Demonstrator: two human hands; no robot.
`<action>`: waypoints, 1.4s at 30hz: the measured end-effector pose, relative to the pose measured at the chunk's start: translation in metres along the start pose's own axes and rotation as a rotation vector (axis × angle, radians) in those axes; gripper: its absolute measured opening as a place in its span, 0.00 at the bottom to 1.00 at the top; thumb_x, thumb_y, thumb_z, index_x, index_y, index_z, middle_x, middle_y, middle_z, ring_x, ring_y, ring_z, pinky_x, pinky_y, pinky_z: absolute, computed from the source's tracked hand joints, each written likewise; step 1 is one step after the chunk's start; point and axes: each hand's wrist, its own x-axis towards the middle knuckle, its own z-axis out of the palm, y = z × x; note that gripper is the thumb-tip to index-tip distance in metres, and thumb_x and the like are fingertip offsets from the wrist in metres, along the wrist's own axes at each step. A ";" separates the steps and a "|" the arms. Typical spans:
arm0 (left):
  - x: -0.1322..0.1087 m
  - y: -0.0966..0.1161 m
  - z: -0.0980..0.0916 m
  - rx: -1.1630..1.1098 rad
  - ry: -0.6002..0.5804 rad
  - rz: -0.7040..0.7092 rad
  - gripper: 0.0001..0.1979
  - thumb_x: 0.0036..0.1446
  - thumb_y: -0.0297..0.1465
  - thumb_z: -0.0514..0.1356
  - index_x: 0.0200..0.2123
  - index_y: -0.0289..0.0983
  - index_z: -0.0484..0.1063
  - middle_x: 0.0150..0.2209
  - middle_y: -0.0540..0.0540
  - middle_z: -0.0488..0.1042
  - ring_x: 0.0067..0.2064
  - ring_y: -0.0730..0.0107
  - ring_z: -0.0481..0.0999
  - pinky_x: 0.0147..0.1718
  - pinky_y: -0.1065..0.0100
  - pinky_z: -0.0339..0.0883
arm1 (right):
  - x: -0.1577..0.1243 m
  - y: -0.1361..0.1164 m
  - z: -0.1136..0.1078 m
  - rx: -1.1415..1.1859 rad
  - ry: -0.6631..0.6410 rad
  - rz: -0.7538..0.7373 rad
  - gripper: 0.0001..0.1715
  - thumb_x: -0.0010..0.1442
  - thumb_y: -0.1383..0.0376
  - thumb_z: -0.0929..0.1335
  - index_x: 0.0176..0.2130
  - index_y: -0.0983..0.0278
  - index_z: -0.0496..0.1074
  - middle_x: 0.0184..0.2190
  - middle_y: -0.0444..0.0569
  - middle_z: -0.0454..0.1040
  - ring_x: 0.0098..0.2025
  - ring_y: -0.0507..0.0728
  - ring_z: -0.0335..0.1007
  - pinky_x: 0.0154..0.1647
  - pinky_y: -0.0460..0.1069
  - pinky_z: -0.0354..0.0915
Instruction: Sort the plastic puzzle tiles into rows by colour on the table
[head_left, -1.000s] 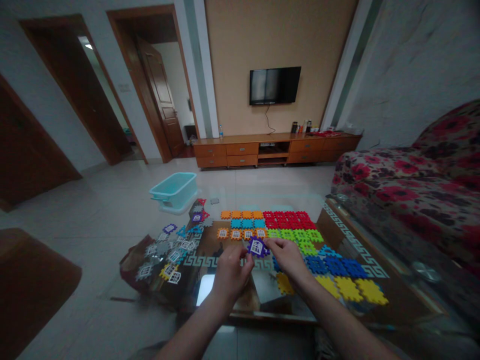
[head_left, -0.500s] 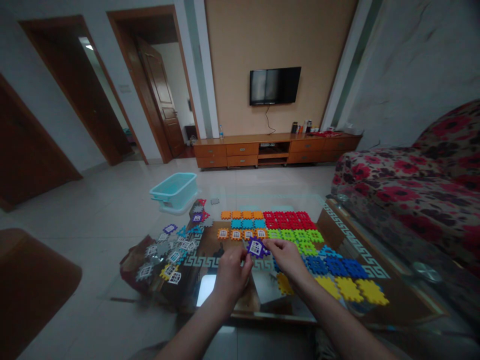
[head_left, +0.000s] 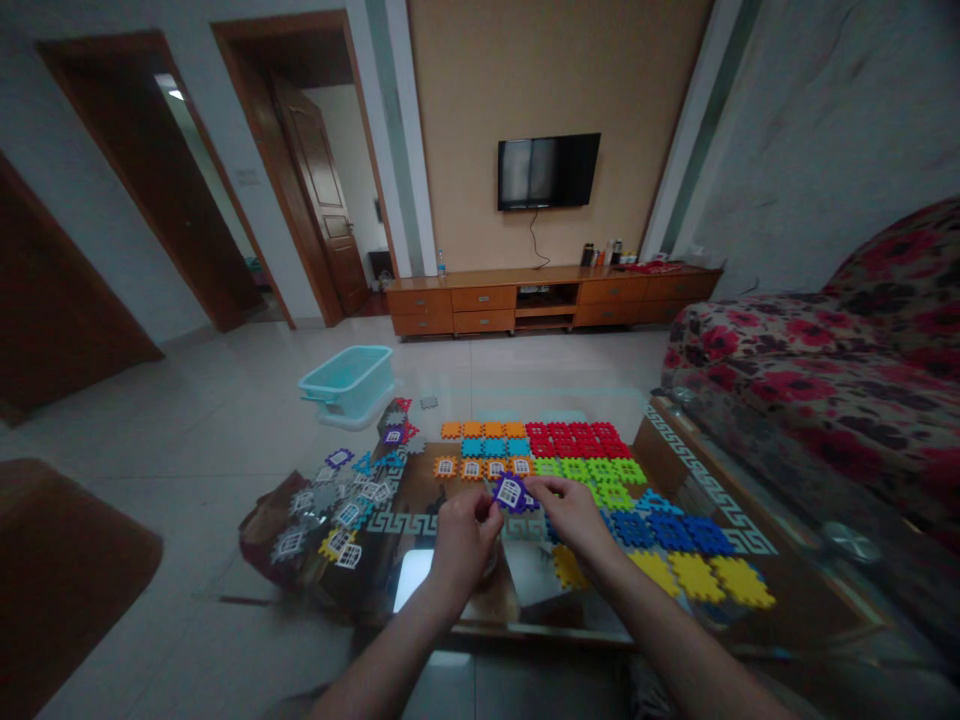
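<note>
A purple interlocking puzzle tile with a white window insert (head_left: 510,492) is held over the glass table (head_left: 420,585). My left hand (head_left: 466,535) is closed at the tile's left edge, and my right hand (head_left: 574,515) pinches its right side. Just beyond lies a row of orange window tiles (head_left: 471,468), with light blue tiles (head_left: 495,447) and plain orange tiles (head_left: 484,429) farther back. Red tiles (head_left: 577,440) and green tiles (head_left: 600,470) sit to the right. Dark blue tiles (head_left: 667,530) and yellow tiles (head_left: 697,578) lie beside my right forearm, which partly hides them.
Mixed loose tiles (head_left: 349,513) are heaped on the table's left side. Past its far left corner stands a light blue plastic basket (head_left: 349,375). A flowered sofa (head_left: 810,370) borders the right, and a wooden TV cabinet (head_left: 487,300) runs along the far wall.
My left hand and the purple tile have shifted up very slightly. The tile stays between both hands, and the tiles on the table look the same.
</note>
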 end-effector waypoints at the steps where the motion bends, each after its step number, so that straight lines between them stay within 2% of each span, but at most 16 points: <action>1: 0.000 0.001 0.000 -0.007 -0.002 -0.002 0.09 0.56 0.28 0.57 0.25 0.36 0.73 0.25 0.48 0.76 0.28 0.71 0.73 0.30 0.72 0.58 | 0.000 0.000 0.000 0.002 -0.003 0.001 0.18 0.47 0.54 0.71 0.31 0.65 0.82 0.33 0.54 0.83 0.40 0.65 0.78 0.45 0.56 0.69; 11: -0.001 0.005 -0.003 -0.041 0.011 -0.028 0.09 0.55 0.28 0.58 0.25 0.36 0.74 0.24 0.48 0.76 0.27 0.72 0.74 0.30 0.72 0.59 | 0.004 0.007 0.001 0.075 -0.005 0.059 0.21 0.50 0.53 0.69 0.33 0.67 0.82 0.33 0.55 0.83 0.38 0.63 0.78 0.42 0.54 0.69; 19: 0.000 0.004 -0.002 -0.014 0.020 -0.030 0.09 0.55 0.28 0.57 0.24 0.36 0.74 0.23 0.49 0.76 0.26 0.72 0.72 0.29 0.72 0.57 | 0.002 0.007 0.002 0.064 -0.009 0.032 0.19 0.49 0.54 0.71 0.34 0.66 0.82 0.35 0.53 0.83 0.41 0.64 0.78 0.46 0.55 0.69; 25: 0.000 0.001 0.001 -0.007 0.006 -0.059 0.09 0.54 0.28 0.58 0.23 0.35 0.74 0.23 0.48 0.76 0.26 0.72 0.72 0.28 0.72 0.56 | 0.001 0.005 0.000 0.000 -0.006 -0.003 0.19 0.50 0.54 0.70 0.33 0.65 0.82 0.35 0.52 0.83 0.41 0.64 0.78 0.45 0.55 0.69; 33: 0.000 0.004 -0.001 -0.123 -0.019 -0.142 0.09 0.53 0.29 0.59 0.25 0.35 0.77 0.24 0.48 0.78 0.27 0.71 0.74 0.29 0.72 0.60 | 0.004 0.006 -0.001 -0.063 0.025 -0.052 0.20 0.50 0.54 0.70 0.33 0.67 0.82 0.33 0.54 0.82 0.40 0.66 0.78 0.45 0.56 0.69; 38: 0.007 -0.009 0.000 -0.057 0.016 -0.180 0.09 0.53 0.29 0.59 0.25 0.34 0.78 0.24 0.47 0.77 0.26 0.71 0.74 0.30 0.71 0.60 | 0.006 0.001 -0.006 -0.071 0.082 -0.062 0.22 0.53 0.53 0.68 0.34 0.67 0.82 0.35 0.54 0.82 0.42 0.66 0.77 0.44 0.55 0.68; 42: 0.009 -0.026 0.010 0.024 0.003 -0.209 0.08 0.51 0.27 0.59 0.24 0.34 0.77 0.23 0.46 0.77 0.26 0.71 0.74 0.30 0.71 0.58 | 0.006 -0.001 -0.008 -0.059 0.087 -0.053 0.22 0.52 0.53 0.68 0.34 0.66 0.82 0.34 0.53 0.82 0.41 0.66 0.77 0.42 0.54 0.69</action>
